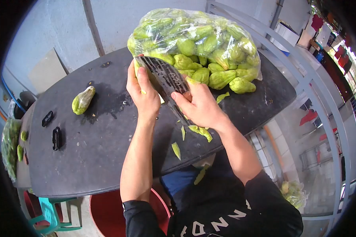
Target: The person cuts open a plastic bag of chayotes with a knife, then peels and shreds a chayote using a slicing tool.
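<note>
My left hand [143, 89] is closed around a pale green chayote, mostly hidden by my fingers and the blade. My right hand [199, 100] grips a broad, wet, dark-bladed knife [162, 73], its blade slanting across to the chayote. How the fingers wrap the handle is partly hidden. Below the knife, green peel strips [201, 133] lie on the dark table [106, 158]. Just behind my hands, a clear plastic bag [194, 35] full of chayotes lies with its open side toward me, and several chayotes [223, 79] spill out.
A lone whitish-green chayote [83, 100] rests on the table's left, near two small black objects [56, 138]. Under the front edge stands a red tub [106, 213], with a green stool [51, 215] beside it. A metal railing [320, 94] runs along the right.
</note>
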`<act>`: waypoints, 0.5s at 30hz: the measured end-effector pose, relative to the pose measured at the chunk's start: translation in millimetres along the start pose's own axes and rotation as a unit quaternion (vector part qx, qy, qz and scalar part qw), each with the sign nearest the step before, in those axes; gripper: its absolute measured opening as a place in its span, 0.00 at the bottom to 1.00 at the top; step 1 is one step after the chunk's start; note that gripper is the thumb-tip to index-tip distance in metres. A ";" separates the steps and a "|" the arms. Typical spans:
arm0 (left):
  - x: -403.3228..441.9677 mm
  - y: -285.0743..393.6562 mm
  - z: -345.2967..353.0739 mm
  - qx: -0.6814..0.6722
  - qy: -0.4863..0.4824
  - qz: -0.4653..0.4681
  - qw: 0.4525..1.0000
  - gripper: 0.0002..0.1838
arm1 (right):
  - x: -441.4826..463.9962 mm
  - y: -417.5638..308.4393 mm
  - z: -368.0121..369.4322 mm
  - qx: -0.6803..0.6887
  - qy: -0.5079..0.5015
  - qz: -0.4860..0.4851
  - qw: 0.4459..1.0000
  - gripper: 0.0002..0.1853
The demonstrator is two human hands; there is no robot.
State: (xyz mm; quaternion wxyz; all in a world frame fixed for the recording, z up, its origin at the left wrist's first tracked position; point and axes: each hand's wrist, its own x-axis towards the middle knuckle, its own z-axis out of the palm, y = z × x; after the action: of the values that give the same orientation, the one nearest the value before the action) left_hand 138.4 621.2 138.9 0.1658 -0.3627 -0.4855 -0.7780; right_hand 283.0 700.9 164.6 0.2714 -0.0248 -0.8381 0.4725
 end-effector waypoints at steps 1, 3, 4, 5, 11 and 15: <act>-0.4 2.9 0.8 -0.001 0.001 0.000 1.000 0.23 | 1.4 3.3 -3.0 0.040 0.000 0.017 0.999 0.13; -1.6 10.8 2.4 -0.042 -0.016 -0.034 0.998 0.24 | 3.3 0.5 -11.2 0.082 -0.018 -0.009 0.996 0.16; -1.3 11.7 1.6 -0.041 -0.016 -0.034 0.998 0.24 | 2.5 1.5 -15.1 0.113 -0.045 0.036 0.992 0.16; -0.1 12.2 0.7 -0.044 -0.032 -0.030 0.998 0.24 | 2.7 2.2 -18.8 0.142 -0.072 0.081 0.984 0.17; 1.1 5.3 -1.1 -0.142 -0.050 -0.117 0.982 0.26 | 1.6 6.2 -30.7 0.179 -0.094 0.079 0.976 0.07; 7.1 0.6 -10.4 -0.411 -0.018 -0.307 0.859 0.28 | -5.8 14.1 -33.7 0.286 -0.007 0.119 0.951 0.07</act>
State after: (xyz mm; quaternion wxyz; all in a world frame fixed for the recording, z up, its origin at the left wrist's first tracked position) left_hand 129.7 612.4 141.6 -0.2540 -0.2447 -0.2117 -0.9115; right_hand 301.1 733.2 164.4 0.2034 -0.0421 -0.6609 0.7212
